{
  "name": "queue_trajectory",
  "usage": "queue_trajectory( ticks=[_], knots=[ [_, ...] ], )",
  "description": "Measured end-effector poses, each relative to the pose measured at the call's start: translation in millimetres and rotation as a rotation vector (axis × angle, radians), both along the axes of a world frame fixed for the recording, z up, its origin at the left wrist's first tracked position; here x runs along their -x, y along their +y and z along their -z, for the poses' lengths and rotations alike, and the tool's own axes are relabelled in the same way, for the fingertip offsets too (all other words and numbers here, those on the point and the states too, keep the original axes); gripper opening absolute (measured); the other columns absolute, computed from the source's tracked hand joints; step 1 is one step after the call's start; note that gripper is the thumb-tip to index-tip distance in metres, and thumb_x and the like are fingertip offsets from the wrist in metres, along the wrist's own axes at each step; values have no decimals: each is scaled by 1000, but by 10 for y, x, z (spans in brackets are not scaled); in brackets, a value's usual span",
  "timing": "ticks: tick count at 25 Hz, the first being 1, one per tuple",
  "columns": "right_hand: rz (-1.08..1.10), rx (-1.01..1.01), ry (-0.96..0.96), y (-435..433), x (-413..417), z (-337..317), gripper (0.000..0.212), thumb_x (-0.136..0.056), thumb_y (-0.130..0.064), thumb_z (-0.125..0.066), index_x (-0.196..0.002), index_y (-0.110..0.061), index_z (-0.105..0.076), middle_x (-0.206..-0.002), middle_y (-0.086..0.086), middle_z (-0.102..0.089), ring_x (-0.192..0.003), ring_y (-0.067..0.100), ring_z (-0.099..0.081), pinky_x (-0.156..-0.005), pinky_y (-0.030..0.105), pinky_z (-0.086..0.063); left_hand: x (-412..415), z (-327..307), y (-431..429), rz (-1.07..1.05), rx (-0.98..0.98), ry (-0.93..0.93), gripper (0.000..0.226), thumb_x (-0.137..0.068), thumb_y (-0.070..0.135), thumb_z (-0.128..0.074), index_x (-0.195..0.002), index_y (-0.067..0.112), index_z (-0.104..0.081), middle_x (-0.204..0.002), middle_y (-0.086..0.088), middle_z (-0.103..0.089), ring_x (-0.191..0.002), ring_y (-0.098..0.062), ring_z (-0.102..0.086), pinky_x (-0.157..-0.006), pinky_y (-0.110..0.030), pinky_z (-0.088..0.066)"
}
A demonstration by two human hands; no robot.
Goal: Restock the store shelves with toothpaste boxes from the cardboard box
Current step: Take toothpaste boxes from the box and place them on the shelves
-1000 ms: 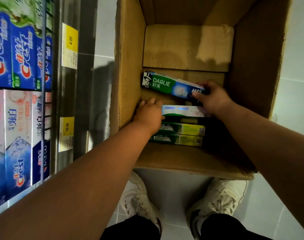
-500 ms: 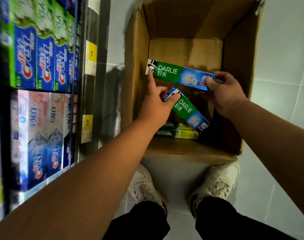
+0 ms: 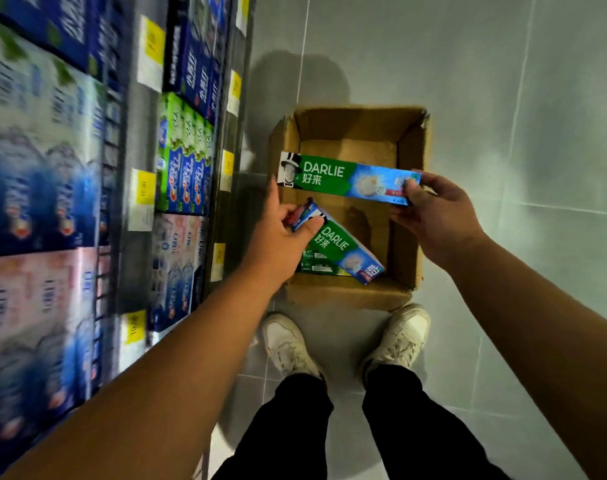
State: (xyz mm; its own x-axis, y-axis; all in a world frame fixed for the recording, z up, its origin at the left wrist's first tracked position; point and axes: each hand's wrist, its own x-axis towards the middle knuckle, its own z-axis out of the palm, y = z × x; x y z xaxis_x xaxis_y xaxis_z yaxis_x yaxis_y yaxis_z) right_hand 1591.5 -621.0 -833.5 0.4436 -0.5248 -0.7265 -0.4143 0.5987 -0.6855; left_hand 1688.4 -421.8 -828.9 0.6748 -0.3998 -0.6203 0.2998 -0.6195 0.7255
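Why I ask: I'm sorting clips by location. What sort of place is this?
Probably a shop's toothpaste aisle: shelved toothpaste boxes with yellow price tags beside them, and a cardboard box on the tiled floor with Darlie toothpaste boxes held over it.

Left hand (image 3: 278,244), right hand (image 3: 440,223) bare; forearms (image 3: 156,375) bare up to frame edge. Black trousers (image 3: 399,427), plain. Off-white low-cut sneakers (image 3: 288,344), laced, slightly grubby.
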Motion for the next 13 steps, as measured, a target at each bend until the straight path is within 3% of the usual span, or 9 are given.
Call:
queue_trajectory(
  ticks=[3,5,8,11,13],
  knots=[
    [-57,80,-28,39,-63,-709,20,-94,-17,-57,-113,-13,-59,-114,15,-64,-97,25,-67,-82,38,-57,-71,-642,121,-36,34,-44,85,-87,22,-69,-153,22,-16,-106,10,-65,-90,11,-60,-74,-5,-48],
    [-75,103,-43,113,-103,-1199,32,-93,-19,-59,-123,-10,-55,-119,17,-62,-105,27,-65,-86,40,-55,-113,-1096,219,-87,62,-36,82,-80,31,-72,-147,17,-28,-110,8,-67,-102,-2,-62,-94,-25,-51],
    [-26,125,-83,294,-129,-1881,19,-91,-15,-61,-110,-16,-54,-99,18,-62,-85,27,-65,-82,41,-54,-143,-1808,346,-152,99,-42,80,-77,30,-73,-143,13,-33,-119,2,-65,-113,-12,-60,-104,-44,-45],
    [0,141,-154,424,-122,-2654,21,-89,-4,-61,-96,-19,-47,-77,12,-53,-63,22,-57,-71,34,-53,-84,-2567,475,-175,119,-68,70,-83,20,-72,-142,12,-35,-125,-2,-63,-113,-9,-59,-103,-38,-46],
    [9,140,-191,411,-94,-3085,25,-87,1,-63,-98,-17,-49,-80,13,-52,-62,21,-56,-70,32,-52,4,-2969,509,-168,138,-128,64,-84,16,-71,-139,12,-38,-117,4,-64,-100,8,-59,-92,-18,-48]
  ],
)
